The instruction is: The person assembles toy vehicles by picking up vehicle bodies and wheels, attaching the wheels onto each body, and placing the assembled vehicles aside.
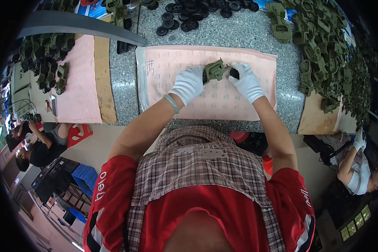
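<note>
My left hand (190, 84), in a white glove, grips a green toy vehicle body (214, 70) by its left end, above the pink sheet (206, 107). Between the fingers of my gloved right hand (247, 82) is a small black wheel (234, 74), held close to the right end of the body. A thin part juts from the body toward the wheel; I cannot tell whether the two touch.
Loose black wheels (193, 14) lie heaped at the far edge of the speckled table (248, 29). Many green vehicle bodies (317, 46) are piled at right. More vehicles (46, 54) stand at left, near a grey curved bar (80, 24). Other people sit on both sides.
</note>
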Tool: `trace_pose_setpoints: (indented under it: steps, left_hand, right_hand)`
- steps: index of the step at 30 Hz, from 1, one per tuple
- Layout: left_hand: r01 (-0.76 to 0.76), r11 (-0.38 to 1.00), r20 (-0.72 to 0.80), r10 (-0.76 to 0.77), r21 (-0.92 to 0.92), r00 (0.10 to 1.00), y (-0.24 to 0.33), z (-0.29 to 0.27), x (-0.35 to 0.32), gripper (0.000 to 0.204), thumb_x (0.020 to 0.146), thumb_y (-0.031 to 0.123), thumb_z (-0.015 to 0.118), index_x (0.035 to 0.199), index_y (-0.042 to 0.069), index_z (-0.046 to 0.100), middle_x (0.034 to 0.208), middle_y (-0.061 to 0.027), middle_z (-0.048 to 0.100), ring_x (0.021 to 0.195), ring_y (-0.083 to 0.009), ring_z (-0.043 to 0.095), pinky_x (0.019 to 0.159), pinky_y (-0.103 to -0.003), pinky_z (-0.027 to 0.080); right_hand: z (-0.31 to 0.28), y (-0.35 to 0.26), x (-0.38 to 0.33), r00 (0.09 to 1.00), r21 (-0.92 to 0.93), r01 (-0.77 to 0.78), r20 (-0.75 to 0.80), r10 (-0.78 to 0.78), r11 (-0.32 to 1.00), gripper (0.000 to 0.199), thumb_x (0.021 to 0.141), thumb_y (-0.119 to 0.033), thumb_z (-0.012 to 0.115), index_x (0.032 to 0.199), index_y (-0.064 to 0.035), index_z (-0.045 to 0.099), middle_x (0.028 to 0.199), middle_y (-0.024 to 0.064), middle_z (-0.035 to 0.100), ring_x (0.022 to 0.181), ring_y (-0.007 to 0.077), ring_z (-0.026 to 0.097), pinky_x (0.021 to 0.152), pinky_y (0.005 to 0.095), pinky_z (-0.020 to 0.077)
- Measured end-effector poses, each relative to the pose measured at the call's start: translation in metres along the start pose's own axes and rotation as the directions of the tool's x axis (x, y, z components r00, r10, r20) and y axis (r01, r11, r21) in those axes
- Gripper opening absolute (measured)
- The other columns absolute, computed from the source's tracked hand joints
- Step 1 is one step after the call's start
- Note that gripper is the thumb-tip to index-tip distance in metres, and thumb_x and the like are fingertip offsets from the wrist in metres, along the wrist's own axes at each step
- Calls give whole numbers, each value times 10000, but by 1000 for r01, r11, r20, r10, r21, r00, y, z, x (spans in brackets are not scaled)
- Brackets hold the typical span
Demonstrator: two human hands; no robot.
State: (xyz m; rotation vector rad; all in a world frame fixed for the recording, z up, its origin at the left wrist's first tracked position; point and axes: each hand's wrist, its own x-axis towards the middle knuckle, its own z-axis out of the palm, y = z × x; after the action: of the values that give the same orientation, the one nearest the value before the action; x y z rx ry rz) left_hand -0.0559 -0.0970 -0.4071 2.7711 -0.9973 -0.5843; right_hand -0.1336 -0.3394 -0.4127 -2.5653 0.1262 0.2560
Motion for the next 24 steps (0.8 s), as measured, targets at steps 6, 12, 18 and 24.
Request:
trace_pose_setpoints:
  steps: [6, 12, 18, 24]
  left_hand:
    - [1, 1000, -43, -2, -29, 999, -4, -2, -5, 426, 844, 355, 766, 1062, 12, 637, 953, -193, 706, 913, -360, 703, 745, -452, 601]
    - [21, 998, 25, -20, -59, 999, 1, -6, -4, 424, 822, 335, 799, 1037, 4, 645, 965, -198, 709, 926, -363, 709, 743, -449, 602]
    - [-1, 1000, -36, 1, -6, 999, 1, 10, -3, 411, 812, 322, 813, 1023, 8, 650, 959, -197, 712, 904, -368, 712, 736, -456, 601]
    - [22, 999, -50, -23, -30, 998, -3, 16, -2, 366, 849, 304, 773, 1023, 10, 643, 952, -193, 708, 899, -360, 710, 717, -459, 597]
  right_hand:
    - [-19, -67, -18, 994, 232, 66, -96, -45, 971, 602, 821, -205, 834, 1375, -113, 618, 1273, 176, 607, 1107, 357, 669, 923, 419, 578]
    - [-9, -77, -11, 999, 67, 3, -38, -1, 998, 561, 826, -283, 847, 1320, -84, 668, 1215, 174, 626, 1070, 340, 676, 894, 405, 584]
    - [8, -93, -15, 965, 19, -235, -115, 236, 972, 647, 812, -445, 830, 1297, -57, 649, 1263, 196, 602, 1059, 375, 684, 889, 447, 586]
    - [17, -98, -15, 900, 97, -314, -286, 329, 944, 628, 826, -479, 813, 1269, -58, 666, 1274, 209, 607, 1044, 369, 687, 885, 453, 585]
